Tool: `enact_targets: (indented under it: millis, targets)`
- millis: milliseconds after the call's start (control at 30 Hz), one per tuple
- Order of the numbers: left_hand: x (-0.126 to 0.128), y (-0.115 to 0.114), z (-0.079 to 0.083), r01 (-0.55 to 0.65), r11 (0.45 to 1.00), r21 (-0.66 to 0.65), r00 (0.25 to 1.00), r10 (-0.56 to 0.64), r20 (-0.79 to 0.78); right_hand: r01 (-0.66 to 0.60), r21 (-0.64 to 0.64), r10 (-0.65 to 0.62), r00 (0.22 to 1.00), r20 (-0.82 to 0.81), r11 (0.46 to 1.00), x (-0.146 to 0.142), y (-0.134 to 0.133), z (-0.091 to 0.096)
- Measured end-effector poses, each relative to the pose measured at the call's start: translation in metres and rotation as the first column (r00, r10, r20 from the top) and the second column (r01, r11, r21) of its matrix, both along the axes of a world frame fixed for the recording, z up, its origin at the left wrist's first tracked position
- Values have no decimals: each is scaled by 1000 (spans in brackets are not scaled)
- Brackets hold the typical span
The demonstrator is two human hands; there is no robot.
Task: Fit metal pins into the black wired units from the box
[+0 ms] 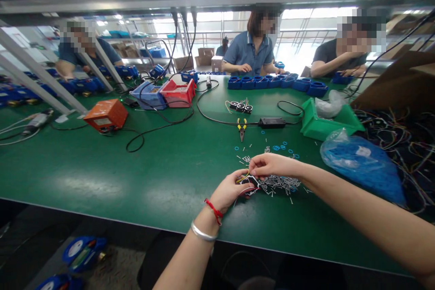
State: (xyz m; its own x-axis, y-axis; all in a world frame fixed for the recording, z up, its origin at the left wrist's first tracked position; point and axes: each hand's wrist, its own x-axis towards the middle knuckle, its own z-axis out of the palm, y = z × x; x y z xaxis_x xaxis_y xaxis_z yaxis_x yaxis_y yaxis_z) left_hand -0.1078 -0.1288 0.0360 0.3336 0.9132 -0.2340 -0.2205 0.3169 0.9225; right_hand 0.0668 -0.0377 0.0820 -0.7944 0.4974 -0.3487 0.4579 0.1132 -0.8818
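My left hand (231, 190) is wrapped round a small black part with a white edge (250, 182), and coloured wires, one of them yellow, run from it. Thumb and fingertips of my right hand (263, 165) are pinched together at the part's upper edge; whatever they hold is too small to make out. Beside and partly beneath my right hand lies a heap of silver screws (282, 184). Blue rings (282, 146) are scattered just beyond it. Farther off, pliers with yellow handles (241, 130) lie pointing towards me.
Behind the pliers are several black parts with wires (241, 107) and a cable with a black box (272, 123). At right stand a green bin (326, 120) and a bag of blue pieces (363, 163). Red (178, 95) and blue bins (149, 96) and an orange box (106, 115) stand left. Co-workers sit opposite.
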Motion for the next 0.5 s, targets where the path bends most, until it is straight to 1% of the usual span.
enact_targets:
  millis: [100,133,167,200,233,267,300,333,367,400,500]
  targets:
    - [0,1,-1,-20,1000,5,1000,20,3,22,-15,-21,998,60,1000,-3,-4,0]
    - [0,2,-1,-44,999,-9,999,44,8,53,21,-54,995,84,998,-5,-6,0]
    - [0,3,-2,-75,997,-34,997,76,15,90,100,-101,989,109,991,-6,-10,1]
    - [0,4,-2,-111,992,-61,993,113,26,119,217,-149,980,129,969,-7,-15,1]
    - [0,5,-4,-146,985,-88,988,150,38,127,355,-188,972,141,926,-8,-19,1]
    - [0,7,-5,-180,977,-113,981,187,48,112,490,-209,967,148,864,-9,-24,2]
    - [1,8,-7,-210,969,-131,974,219,56,75,600,-210,965,158,796,-10,-28,1]
    - [1,10,-10,-232,962,-142,968,243,66,26,678,-195,965,175,735,-12,-31,1]
    - [2,11,-12,-247,958,-149,962,260,80,-23,725,-177,964,199,688,-13,-33,0]
    - [3,13,-15,-254,955,-155,958,271,97,-64,753,-168,959,228,655,-15,-33,-2]
    - [4,17,-20,-272,945,-184,947,297,126,-144,787,-170,938,301,599,-23,-29,-7]
